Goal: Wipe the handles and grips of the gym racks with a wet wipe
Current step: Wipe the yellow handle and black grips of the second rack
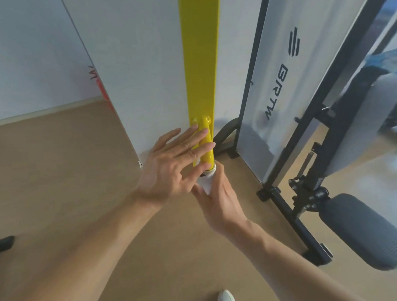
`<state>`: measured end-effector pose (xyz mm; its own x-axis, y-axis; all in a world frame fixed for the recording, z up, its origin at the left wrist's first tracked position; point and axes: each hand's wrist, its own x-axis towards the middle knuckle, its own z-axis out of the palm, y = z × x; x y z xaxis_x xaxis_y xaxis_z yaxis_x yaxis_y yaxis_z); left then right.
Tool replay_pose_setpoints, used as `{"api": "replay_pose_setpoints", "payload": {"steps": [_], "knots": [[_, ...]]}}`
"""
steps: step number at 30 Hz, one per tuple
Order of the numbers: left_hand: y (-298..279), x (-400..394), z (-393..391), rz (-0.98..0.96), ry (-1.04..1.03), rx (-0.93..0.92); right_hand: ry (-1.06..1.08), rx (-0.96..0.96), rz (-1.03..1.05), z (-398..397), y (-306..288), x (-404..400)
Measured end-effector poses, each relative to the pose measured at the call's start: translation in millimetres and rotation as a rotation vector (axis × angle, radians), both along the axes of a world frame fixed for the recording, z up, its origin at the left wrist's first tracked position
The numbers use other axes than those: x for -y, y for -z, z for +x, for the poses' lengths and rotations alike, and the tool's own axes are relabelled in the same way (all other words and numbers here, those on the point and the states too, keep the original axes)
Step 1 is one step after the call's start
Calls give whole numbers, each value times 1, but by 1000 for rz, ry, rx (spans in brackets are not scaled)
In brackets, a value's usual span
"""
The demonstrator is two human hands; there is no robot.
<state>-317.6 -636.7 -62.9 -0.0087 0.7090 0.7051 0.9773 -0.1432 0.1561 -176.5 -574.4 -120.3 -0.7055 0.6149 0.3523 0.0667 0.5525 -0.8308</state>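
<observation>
1. White shoe (226,299), bottom edge, on the tan floor (56,180); bare floor stretches leftward.
2. Left hand (170,165): fingers spread straight, lying across the yellow handle (205,140).
3. Right hand (218,195): curled round a white wet wipe (206,184) at the handle's lower end.
4. Yellow post (200,58) against the white wall.
5. Black-framed panel (303,64), right, lettered "BRTW"; padded roller (362,231) beside it.
</observation>
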Motion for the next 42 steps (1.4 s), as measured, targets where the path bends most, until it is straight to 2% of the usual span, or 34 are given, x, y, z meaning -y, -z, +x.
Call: {"api": "replay_pose_setpoints", "payload": {"steps": [3, 9, 13, 17, 19, 23, 25, 29, 31, 33, 36, 37, 42], "knots": [[-3, 0, -5, 12, 22, 28, -77, -5, 49, 6, 11, -1], [-12, -3, -14, 15, 37, 33, 125, 123, 50, -7, 31, 2], [-12, -3, -13, 17, 33, 54, 156, 260, 26, -5, 57, 7], [-8, -3, -10, 28, 45, 74, 192, 29, 6, -16, 25, 2], [-7, -3, -9, 27, 51, 82, 197, -18, 36, -19, 20, 0], [-9, -5, -9, -12, 46, 97, 190, 202, 90, -9, 57, 2], [-10, -5, -9, -34, 38, 115, 194, 235, 71, -10, 55, 2], [-10, -3, -7, -27, 49, 143, 190, -38, 31, -16, 9, -1], [-9, -3, -4, -29, 52, 147, 185, -86, 53, -17, 9, -3], [-9, -4, -3, -42, 53, 149, 206, 4, 41, -12, 30, -1], [-9, -7, -4, -55, 42, 171, 198, 248, 51, -2, 66, 2], [-9, -8, -5, -54, 41, 180, 188, 268, 33, -1, 67, 2], [-4, -8, -3, -42, 50, 194, 214, -4, 30, -8, 16, -4]]}}
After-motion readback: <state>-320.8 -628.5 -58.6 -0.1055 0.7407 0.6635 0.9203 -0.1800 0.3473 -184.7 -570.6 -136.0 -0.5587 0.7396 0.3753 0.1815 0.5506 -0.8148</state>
